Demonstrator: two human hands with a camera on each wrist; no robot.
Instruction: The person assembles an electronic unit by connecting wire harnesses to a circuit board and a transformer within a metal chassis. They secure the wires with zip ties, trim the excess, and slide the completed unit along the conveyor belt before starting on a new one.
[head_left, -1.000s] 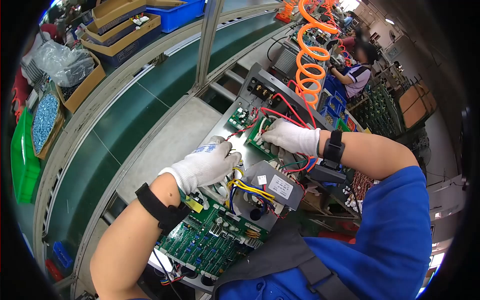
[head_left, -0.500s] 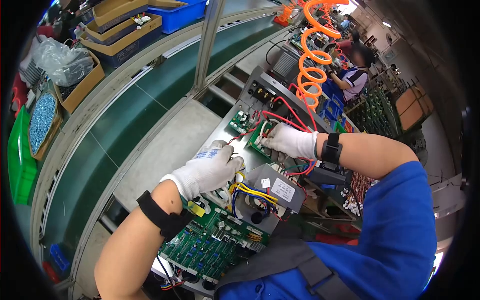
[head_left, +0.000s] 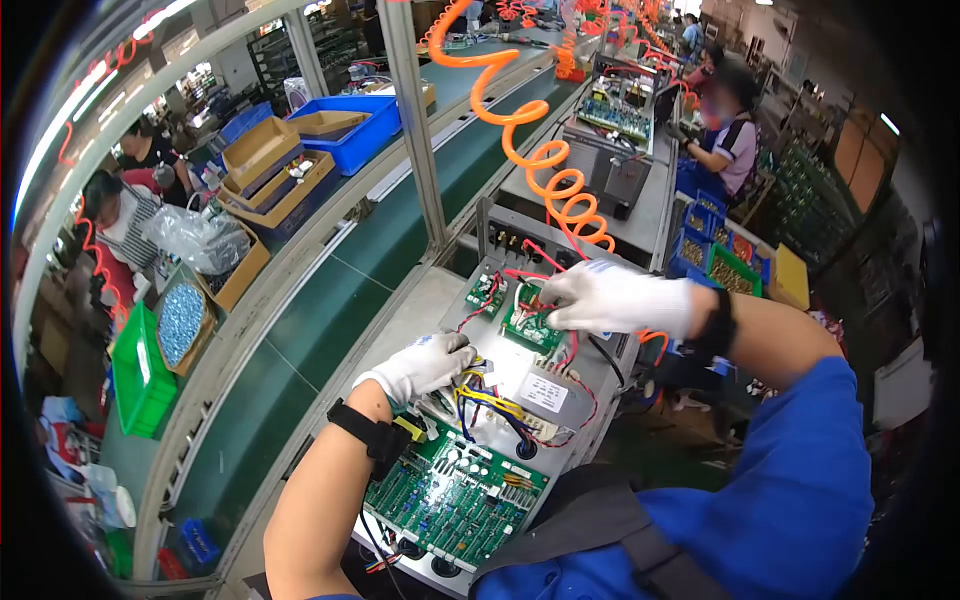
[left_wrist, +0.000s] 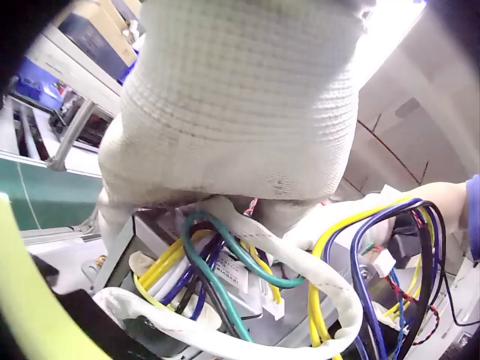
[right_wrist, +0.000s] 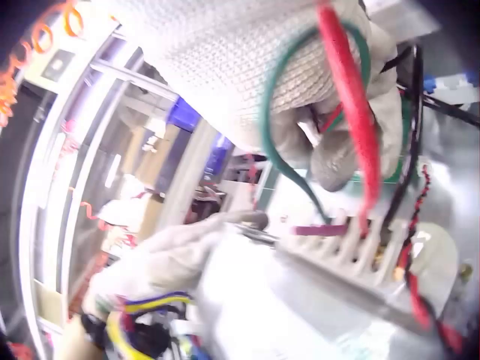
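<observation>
A large green circuit board (head_left: 455, 500) lies at the near end of the metal chassis, with a labelled metal box (head_left: 548, 392) beyond it. The gloved left hand (head_left: 425, 366) curls its fingers at the end of a red-black twisted wire (head_left: 478, 312) and appears to hold it; its fingertips are hidden in the left wrist view. Over a small green board (head_left: 530, 330), the gloved right hand (head_left: 620, 298) has its fingers bent down, pinching a thin red wire (right_wrist: 331, 120) in the right wrist view. Yellow and blue cables (head_left: 490, 400) loop between the left hand and the box.
An orange coiled hose (head_left: 515, 115) hangs beyond the chassis. On the left run a metal rail and a green conveyor (head_left: 300, 350), with cardboard trays (head_left: 270, 160) and a green bin (head_left: 140, 375) past it. Parts bins (head_left: 735, 270) and a seated person are at the right.
The head view has swung, showing more of the far line and the left side. The right hand has shifted and its wrist has turned over the small board; the left hand stays by the twisted wire.
</observation>
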